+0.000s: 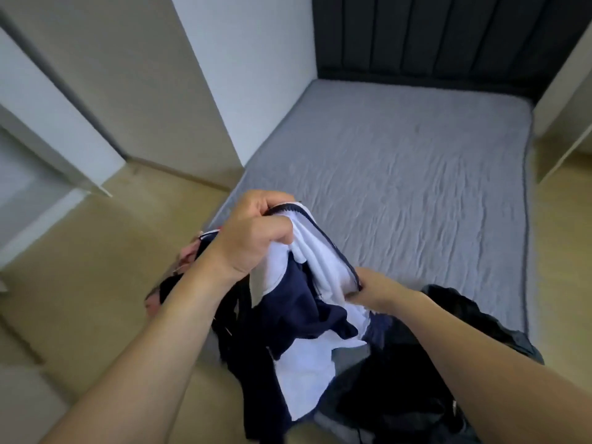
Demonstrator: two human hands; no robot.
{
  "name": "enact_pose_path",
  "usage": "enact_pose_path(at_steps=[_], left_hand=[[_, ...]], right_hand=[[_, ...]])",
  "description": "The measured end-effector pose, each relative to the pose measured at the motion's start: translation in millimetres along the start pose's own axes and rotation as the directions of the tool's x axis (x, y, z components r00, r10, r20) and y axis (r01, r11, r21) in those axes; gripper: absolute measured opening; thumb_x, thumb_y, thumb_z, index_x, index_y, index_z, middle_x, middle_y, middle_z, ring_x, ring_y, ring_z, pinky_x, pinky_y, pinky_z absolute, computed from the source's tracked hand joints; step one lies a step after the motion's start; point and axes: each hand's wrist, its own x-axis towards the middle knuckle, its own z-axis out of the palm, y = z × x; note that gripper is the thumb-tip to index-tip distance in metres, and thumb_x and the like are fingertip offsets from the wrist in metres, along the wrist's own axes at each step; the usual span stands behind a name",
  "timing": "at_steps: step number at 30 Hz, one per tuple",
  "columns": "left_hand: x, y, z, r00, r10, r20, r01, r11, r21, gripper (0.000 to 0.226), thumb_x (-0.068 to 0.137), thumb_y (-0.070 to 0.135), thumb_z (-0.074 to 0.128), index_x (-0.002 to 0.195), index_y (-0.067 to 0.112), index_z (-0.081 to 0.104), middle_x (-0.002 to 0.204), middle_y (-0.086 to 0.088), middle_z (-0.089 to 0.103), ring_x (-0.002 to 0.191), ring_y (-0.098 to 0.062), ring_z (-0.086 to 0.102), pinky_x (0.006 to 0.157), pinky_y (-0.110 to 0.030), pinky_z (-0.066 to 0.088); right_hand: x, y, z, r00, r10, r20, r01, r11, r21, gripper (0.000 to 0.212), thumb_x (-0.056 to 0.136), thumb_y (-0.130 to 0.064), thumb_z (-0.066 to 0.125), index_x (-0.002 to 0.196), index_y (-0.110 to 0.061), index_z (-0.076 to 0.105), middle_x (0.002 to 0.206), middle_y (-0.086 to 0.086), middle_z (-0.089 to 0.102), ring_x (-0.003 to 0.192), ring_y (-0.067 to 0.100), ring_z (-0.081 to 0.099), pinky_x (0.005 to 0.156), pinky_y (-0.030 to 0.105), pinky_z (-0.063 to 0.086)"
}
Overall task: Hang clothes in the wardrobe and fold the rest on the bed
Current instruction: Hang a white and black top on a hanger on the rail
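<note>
Above the near corner of the bed (416, 161), 2 bare hands hold up a navy and white garment (307, 283). The left hand (253, 232) grips its dark-trimmed edge at the top, fingers (275, 237) curled tight round bunched white cloth. The right hand (374, 288) is lower and nearer the bed's foot, its fingers pinching the same trimmed edge; the fingertips are hidden in the cloth. The garment hangs between them, its navy part drooping toward the floor beside the bed. A black garment (464, 318) lies heaped on the bed's near edge, just under the right forearm. The bed's grey cover is wrinkled, and a dark panelled headboard (432, 33) stands at its far end.
</note>
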Motion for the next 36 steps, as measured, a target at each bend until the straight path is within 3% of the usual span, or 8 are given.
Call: enact_pose_path(at_steps=[3, 6, 10, 17, 21, 26, 30, 36], left_hand=[[-28.8, 26.4, -60.8, 0.993, 0.027, -0.117, -0.021, 0.998, 0.058, 0.021, 0.051, 0.002, 0.049, 0.062, -0.015, 0.041, 0.057, -0.02, 0.031, 0.054, -0.034, 0.025, 0.052, -0.039, 0.021], [-57.1, 26.8, -134.8, 0.929, -0.014, -0.37, 0.088, 0.979, 0.184, 0.005, 0.052, 0.011, 0.052, 0.056, 0.008, 0.049, 0.057, -0.002, 0.04, 0.055, -0.014, 0.037, 0.051, -0.024, 0.027], [-102.8, -1.4, -237.9, 0.81, -0.111, -0.576, 0.33, 0.898, 0.29, 0.02, 0.058, 0.019, 0.056, 0.067, 0.003, 0.048, 0.063, 0.0, 0.041, 0.06, -0.012, 0.038, 0.059, -0.031, 0.029], [-169.3, -29.7, -358.1, 0.803, -0.241, -0.545, 0.403, 0.894, 0.198, 0.012, 0.07, 0.004, 0.063, 0.079, -0.003, 0.058, 0.071, -0.001, 0.057, 0.069, -0.011, 0.053, 0.064, -0.026, 0.041], [-176.1, -3.6, -414.9, 0.749, -0.185, -0.636, 0.317, 0.943, 0.098, 0.016, 0.075, -0.006, 0.054, 0.077, 0.01, 0.054, 0.076, -0.003, 0.054, 0.07, -0.013, 0.049, 0.062, -0.023, 0.038], [-177.6, 39.6, -501.9, 0.683, -0.245, -0.688, 0.157, 0.969, -0.189, 0.015, 0.081, 0.006, 0.045, 0.083, 0.01, 0.059, 0.078, -0.013, 0.06, 0.073, -0.023, 0.054, 0.07, -0.03, 0.04], [-173.9, 52.0, -577.0, 0.665, -0.081, -0.743, 0.189, 0.98, 0.062, 0.01, 0.07, 0.027, 0.057, 0.067, 0.018, 0.056, 0.067, -0.002, 0.052, 0.064, -0.019, 0.048, 0.064, -0.028, 0.035], [-154.7, 28.1, -708.2, 0.256, 0.229, -0.939, 0.089, 0.962, 0.259, 0.018, 0.091, 0.024, 0.057, 0.078, 0.012, 0.058, 0.069, -0.001, 0.052, 0.061, -0.016, 0.046, 0.056, -0.026, 0.034]], right_hand=[[6.3, -73.0, -20.7, 0.997, -0.029, -0.073, 0.038, 0.991, 0.131, 0.005, 0.081, -0.029, 0.064, 0.083, -0.028, 0.059, 0.08, -0.007, 0.061, 0.066, 0.008, 0.054, 0.06, 0.022, 0.041], [14.1, -160.1, -41.1, 0.995, -0.081, -0.059, 0.09, 0.981, 0.173, 0.024, 0.066, -0.033, 0.063, 0.06, -0.018, 0.046, 0.049, -0.007, 0.047, 0.044, 0.012, 0.04, 0.043, 0.02, 0.033], [20.0, -289.2, -58.4, 0.968, -0.237, -0.079, 0.25, 0.929, 0.274, 0.018, 0.074, -0.019, 0.065, 0.062, -0.013, 0.054, 0.049, -0.002, 0.049, 0.039, 0.013, 0.042, 0.038, 0.016, 0.03], [-3.8, -513.9, -37.0, 0.793, -0.608, 0.03, 0.563, 0.751, 0.346, 0.017, 0.074, -0.002, 0.064, 0.091, 0.001, 0.063, 0.079, 0.016, 0.059, 0.072, 0.027, 0.056, 0.066, 0.034, 0.042], [-16.0, -616.4, -13.7, 0.693, -0.719, 0.046, 0.674, 0.669, 0.312, 0.018, 0.077, 0.008, 0.057, 0.074, -0.009, 0.056, 0.07, 0.01, 0.059, 0.066, 0.026, 0.057, 0.058, 0.027, 0.045], [6.5, -702.3, -7.2, 0.643, -0.764, 0.059, 0.724, 0.631, 0.278, 0.029, 0.076, 0.013, 0.048, 0.1, 0.0, 0.058, 0.089, 0.016, 0.057, 0.081, 0.03, 0.056, 0.073, 0.039, 0.042], [62.5, -759.6, -6.9, 0.664, -0.738, -0.124, 0.748, 0.652, 0.122, 0.026, 0.076, 0.014, 0.043, 0.098, 0.005, 0.053, 0.088, 0.015, 0.051, 0.081, 0.029, 0.05, 0.072, 0.042, 0.043], [181.9, -833.0, 7.6, 0.518, -0.71, -0.477, 0.737, 0.654, -0.172, 0.022, 0.078, 0.0, 0.047, 0.084, -0.017, 0.058, 0.074, 0.005, 0.059, 0.065, 0.022, 0.056, 0.056, 0.027, 0.044]])
